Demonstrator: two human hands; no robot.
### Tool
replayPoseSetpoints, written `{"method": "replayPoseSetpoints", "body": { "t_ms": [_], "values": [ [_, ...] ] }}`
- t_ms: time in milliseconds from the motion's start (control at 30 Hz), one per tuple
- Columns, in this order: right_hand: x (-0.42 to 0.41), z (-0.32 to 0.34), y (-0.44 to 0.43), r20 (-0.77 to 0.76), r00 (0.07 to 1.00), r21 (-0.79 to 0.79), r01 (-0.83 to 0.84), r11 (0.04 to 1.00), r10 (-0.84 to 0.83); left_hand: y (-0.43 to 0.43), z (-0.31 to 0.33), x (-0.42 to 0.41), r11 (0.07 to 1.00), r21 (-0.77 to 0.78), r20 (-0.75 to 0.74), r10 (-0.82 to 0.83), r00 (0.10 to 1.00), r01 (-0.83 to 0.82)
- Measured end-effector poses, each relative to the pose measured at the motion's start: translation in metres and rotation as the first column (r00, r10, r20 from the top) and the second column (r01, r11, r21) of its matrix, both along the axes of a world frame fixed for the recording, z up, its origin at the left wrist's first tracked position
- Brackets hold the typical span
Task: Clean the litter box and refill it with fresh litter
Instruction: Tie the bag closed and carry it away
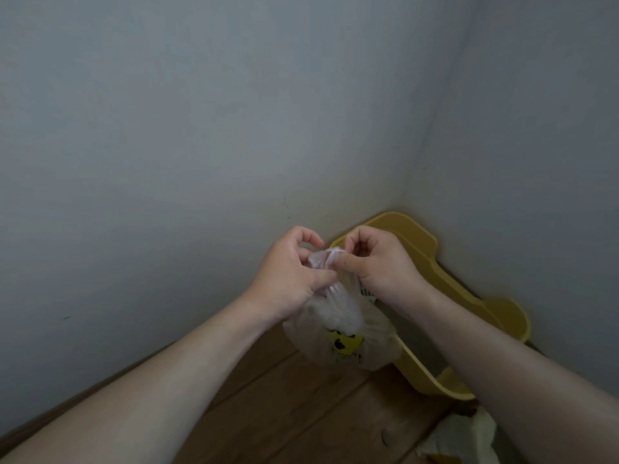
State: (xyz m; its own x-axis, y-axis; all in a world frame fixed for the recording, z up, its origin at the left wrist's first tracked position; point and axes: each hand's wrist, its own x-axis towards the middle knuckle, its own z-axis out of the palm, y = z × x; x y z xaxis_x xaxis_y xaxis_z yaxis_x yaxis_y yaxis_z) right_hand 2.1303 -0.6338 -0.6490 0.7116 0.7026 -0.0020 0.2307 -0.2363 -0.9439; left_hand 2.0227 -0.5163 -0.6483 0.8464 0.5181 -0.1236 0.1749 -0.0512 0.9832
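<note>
A small translucent plastic bag (345, 333) with a yellow and black print hangs in the air in front of me, bulging with contents I cannot make out. My left hand (289, 269) grips its gathered neck. My right hand (375, 259) pinches the twisted top end of the bag. Behind and below the bag stands the yellow litter box (432, 262) in the corner of the room, its inside mostly hidden by the bag and my right arm.
Grey walls (201, 128) meet in a corner just behind the box. A brown wooden floor (301, 406) runs below. Crumpled white and pale yellow material (459, 440) lies on the floor at the lower right.
</note>
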Motion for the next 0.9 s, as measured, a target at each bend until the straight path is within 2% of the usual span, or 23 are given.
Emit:
{"method": "replayPoseSetpoints", "body": {
  "t_ms": [100, 267, 333, 400, 467, 533, 633, 733, 800, 900],
  "values": [
    [0.001, 0.002, -0.001, 0.153, 0.986, -0.058, 0.072, 0.996, -0.062, 0.003, 0.0, 0.0, 1.0, 0.026, -0.018, 0.005, 1.0, -0.005],
    [0.002, 0.003, -0.001, 0.229, 0.96, -0.122, 0.191, 0.974, -0.16, 0.006, -0.005, 0.0, 0.999, 0.01, 0.038, 0.034, 0.999, -0.034],
    [0.001, 0.004, 0.0, 0.171, 0.972, -0.138, 0.188, 0.972, -0.164, 0.005, -0.005, 0.0, 0.999, 0.013, 0.045, 0.039, 0.998, -0.04],
    [-0.003, 0.008, 0.003, -0.047, 0.994, -0.092, 0.097, 0.991, -0.101, 0.004, -0.004, 0.001, 0.999, 0.018, 0.054, 0.047, 0.997, -0.048],
    [-0.008, 0.013, 0.005, -0.237, 0.971, -0.037, 0.017, 0.999, -0.025, 0.004, -0.003, 0.001, 0.999, 0.025, 0.061, 0.042, 0.997, -0.044],
    [-0.01, 0.014, 0.006, -0.219, 0.975, -0.027, -0.047, 0.999, 0.04, 0.004, -0.003, 0.001, 0.999, 0.025, 0.063, 0.037, 0.997, -0.038],
    [-0.011, 0.01, 0.006, -0.145, 0.989, -0.034, -0.004, 0.999, -0.001, 0.005, -0.004, 0.001, 0.996, 0.02, 0.049, 0.081, 0.995, -0.082],
    [-0.009, 0.009, 0.006, -0.195, 0.981, -0.049, 0.0, 0.999, -0.01, 0.007, -0.008, 0.001, 0.984, 0.043, 0.002, 0.176, 0.984, -0.176],
    [-0.01, 0.011, 0.005, -0.209, 0.978, -0.076, -0.023, 0.997, 0.007, 0.009, -0.008, 0.001, 0.965, 0.114, -0.012, 0.237, 0.971, -0.234],
    [-0.014, 0.012, 0.007, -0.273, 0.962, -0.054, -0.013, 0.998, -0.002, 0.01, -0.002, -0.001, 0.958, 0.172, -0.011, 0.236, 0.972, -0.231]
  ]
}}
